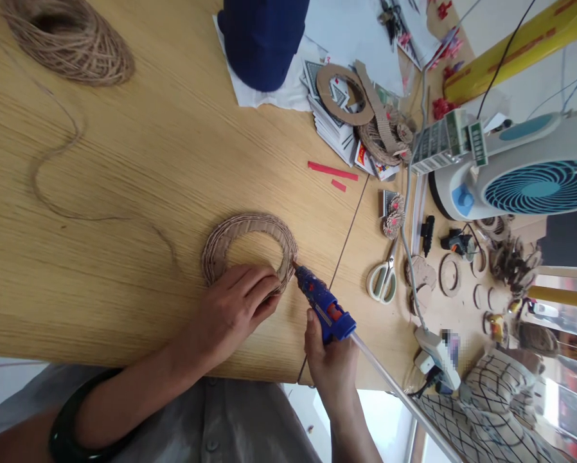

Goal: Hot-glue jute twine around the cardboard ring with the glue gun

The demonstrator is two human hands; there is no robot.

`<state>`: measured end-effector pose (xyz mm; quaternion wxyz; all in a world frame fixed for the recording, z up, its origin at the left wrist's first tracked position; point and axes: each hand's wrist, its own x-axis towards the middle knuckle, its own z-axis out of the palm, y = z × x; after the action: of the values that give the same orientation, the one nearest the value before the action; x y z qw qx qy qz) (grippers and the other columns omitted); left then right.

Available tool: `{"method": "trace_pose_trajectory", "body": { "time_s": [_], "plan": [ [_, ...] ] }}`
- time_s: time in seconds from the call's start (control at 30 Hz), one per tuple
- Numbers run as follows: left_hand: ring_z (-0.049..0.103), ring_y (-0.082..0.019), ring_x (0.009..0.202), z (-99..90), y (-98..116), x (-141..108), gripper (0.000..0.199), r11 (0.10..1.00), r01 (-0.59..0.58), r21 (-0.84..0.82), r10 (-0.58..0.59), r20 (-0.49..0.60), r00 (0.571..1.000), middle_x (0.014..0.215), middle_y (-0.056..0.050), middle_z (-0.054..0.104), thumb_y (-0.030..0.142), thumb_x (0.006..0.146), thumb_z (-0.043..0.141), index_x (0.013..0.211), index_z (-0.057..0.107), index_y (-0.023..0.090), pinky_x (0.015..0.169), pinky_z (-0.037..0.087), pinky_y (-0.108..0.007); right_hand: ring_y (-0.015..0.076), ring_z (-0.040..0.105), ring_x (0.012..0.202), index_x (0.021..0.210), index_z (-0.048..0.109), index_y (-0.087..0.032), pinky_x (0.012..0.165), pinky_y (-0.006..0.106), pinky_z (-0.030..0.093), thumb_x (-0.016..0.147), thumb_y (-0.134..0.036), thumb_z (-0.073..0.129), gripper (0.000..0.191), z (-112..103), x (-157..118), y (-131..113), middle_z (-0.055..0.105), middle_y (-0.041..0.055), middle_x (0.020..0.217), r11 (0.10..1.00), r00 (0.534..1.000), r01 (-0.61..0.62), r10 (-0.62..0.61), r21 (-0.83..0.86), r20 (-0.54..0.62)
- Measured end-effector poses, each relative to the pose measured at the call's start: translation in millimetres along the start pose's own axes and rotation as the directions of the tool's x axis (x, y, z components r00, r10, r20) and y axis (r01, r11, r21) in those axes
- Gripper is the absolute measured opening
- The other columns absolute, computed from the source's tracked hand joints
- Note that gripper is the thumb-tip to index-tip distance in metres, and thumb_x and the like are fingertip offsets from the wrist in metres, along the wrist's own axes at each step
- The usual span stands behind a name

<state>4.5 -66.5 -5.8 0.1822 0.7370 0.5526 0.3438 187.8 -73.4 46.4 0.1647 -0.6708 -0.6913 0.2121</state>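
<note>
A cardboard ring (250, 222) with brown twine coiled along its outer band lies flat on the wooden table, near the front edge. My left hand (235, 308) is closed on the ring's near side, with its fingers over the rim and their tips partly hidden. In my right hand (334, 366) is a blue hot glue gun (324, 302), its nozzle at the right outer edge of the ring. A long translucent glue stick (389, 379) sticks out from the back of the gun. Loose twine (81, 215) trails over the table to the left of the ring.
A big twine ball (71, 42) sits at the far left. Beyond the ring are red strips (333, 170), playing cards (334, 132) and a dark blue object (264, 38). Scissors (382, 280), a power strip (437, 357), its cable and a fan (520, 173) stand right. Another person's checked sleeve (491, 399) shows lower right.
</note>
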Motion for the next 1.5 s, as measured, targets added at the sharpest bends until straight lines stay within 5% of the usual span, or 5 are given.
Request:
{"method": "trace_pose_trajectory", "body": {
  "time_s": [0.3,0.57,0.97,1.5],
  "plan": [
    [0.064,-0.019,0.096,0.7,1,0,0.016,0.999,-0.002,0.034,0.003,-0.013,1.000,0.105,-0.003,0.068,0.016,0.092,0.064,0.108,0.059,0.017,0.089,0.051,-0.036,0.0184,0.062,0.047,0.072,0.067,-0.019,0.044,0.025,0.045,0.097,-0.051,0.051,0.044,10,4,4,0.057,0.0009,0.047,0.981,0.990,-0.132,0.122,0.144,0.076],
    [0.063,-0.019,0.096,1.2,1,-1,0.015,1.000,0.015,0.027,-0.016,0.008,1.000,0.105,-0.003,0.068,0.016,0.093,0.062,0.108,0.059,0.019,0.090,0.051,-0.036,0.0165,0.056,0.043,0.081,0.071,-0.016,0.040,0.025,0.041,0.098,-0.053,0.049,0.046,10,6,5,0.053,-0.0016,0.043,0.960,0.981,-0.188,0.174,0.208,0.084],
    [0.062,-0.020,0.095,0.1,2,1,0.017,0.999,0.003,0.045,-0.004,0.026,1.000,0.106,-0.004,0.067,0.015,0.092,0.063,0.108,0.059,0.018,0.088,0.052,-0.038,0.0183,0.059,0.044,0.089,0.072,-0.016,0.042,0.026,0.044,0.096,-0.055,0.051,0.045,11,4,7,0.057,-0.0001,0.047,0.963,0.984,-0.176,0.168,0.205,0.053],
    [0.062,-0.020,0.095,0.1,1,0,0.017,0.999,0.006,0.043,-0.007,0.020,1.000,0.105,-0.004,0.066,0.016,0.091,0.064,0.108,0.059,0.018,0.088,0.052,-0.037,0.0188,0.060,0.046,0.074,0.069,-0.018,0.041,0.026,0.043,0.096,-0.054,0.052,0.046,13,5,5,0.056,0.0009,0.045,0.960,0.983,-0.180,0.170,0.213,0.066]
  ]
}}
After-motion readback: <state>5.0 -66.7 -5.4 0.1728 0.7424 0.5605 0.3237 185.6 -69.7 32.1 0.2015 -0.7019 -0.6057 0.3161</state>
